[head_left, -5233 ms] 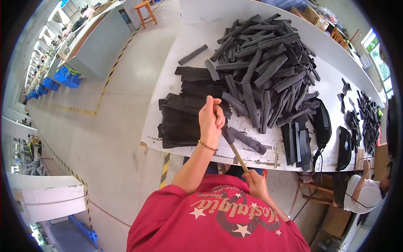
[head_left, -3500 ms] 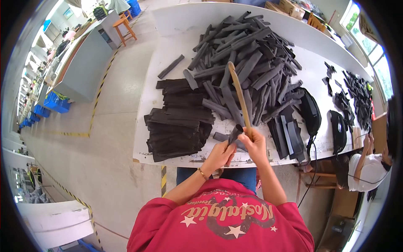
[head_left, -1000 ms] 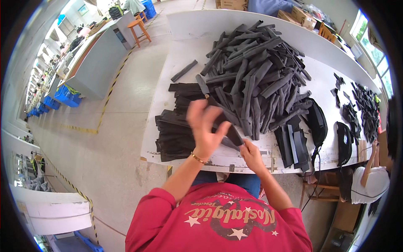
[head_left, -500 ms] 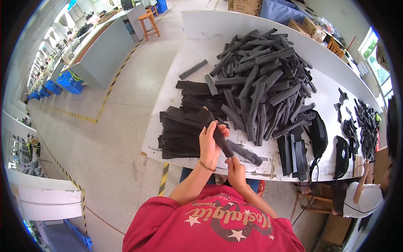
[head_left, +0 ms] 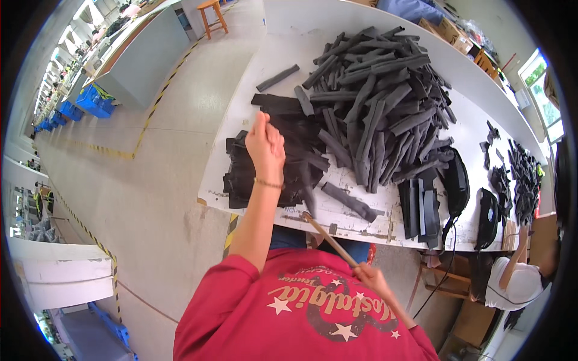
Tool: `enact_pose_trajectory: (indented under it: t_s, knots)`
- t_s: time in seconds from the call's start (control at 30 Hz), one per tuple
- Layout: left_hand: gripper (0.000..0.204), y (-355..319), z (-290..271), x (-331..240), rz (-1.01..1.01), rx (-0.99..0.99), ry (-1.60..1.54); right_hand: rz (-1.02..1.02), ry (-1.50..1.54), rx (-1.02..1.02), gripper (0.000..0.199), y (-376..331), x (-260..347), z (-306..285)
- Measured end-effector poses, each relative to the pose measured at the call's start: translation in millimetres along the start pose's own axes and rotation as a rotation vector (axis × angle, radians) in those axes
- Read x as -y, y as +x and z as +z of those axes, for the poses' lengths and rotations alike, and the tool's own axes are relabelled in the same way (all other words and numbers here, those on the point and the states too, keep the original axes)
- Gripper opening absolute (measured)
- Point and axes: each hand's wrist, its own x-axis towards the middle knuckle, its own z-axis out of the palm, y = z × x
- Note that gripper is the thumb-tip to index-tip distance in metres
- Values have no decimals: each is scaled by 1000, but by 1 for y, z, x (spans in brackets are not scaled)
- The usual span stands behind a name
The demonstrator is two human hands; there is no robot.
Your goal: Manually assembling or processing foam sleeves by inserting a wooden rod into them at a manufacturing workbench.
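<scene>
My left hand (head_left: 265, 144) is over the flat stack of black fabric pieces (head_left: 241, 180) at the table's near left. Its fingers are curled closed, and whatever they may hold is hidden. Lower right, in front of my shirt, my right hand (head_left: 371, 278) grips a thin wooden stick (head_left: 334, 242) slanting up to the left. Just beyond the stick's tip is a dark fabric tube (head_left: 307, 191), smeared by motion; I cannot tell whether they touch. Another dark grey tube (head_left: 349, 201) lies by the near edge. A large heap of such tubes (head_left: 379, 108) covers the table's middle.
The white table (head_left: 289, 54) has a raised back panel. A lone tube (head_left: 277, 78) lies at far left. Right of the heap are flat dark strips (head_left: 421, 210), a black pouch-like item (head_left: 456, 183) and more black pieces. At far right sits another person (head_left: 512, 280).
My left hand has left the tube and moved up and left over the flat stack. My right hand has drawn down and right, and the stick now shows, apart from my left hand.
</scene>
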Motion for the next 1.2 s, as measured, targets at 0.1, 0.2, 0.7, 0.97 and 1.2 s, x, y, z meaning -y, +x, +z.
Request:
enact_pose_trajectory:
  t_s: [0.1, 0.2, 0.7, 0.97, 1.2]
  knots:
    - [39, 6, 5, 7, 21, 71, -74, 128, 24, -93, 24, 11, 14, -22]
    - [34, -3, 15, 27, 92, -80, 91, 224, 94, -188, 23, 46, 17, -35]
    - [19, -103, 4, 164, 124, 851, 1008, 283, -265, -747, 28, 167, -24, -73]
    - [64, -106, 18, 147, -464, 856, 449, 24, 699, -593, 11, 143, 40, -66]
    - [30, -121, 32, 112, -348, 1003, 749, -178, 368, -742, 7, 150, 72, -64]
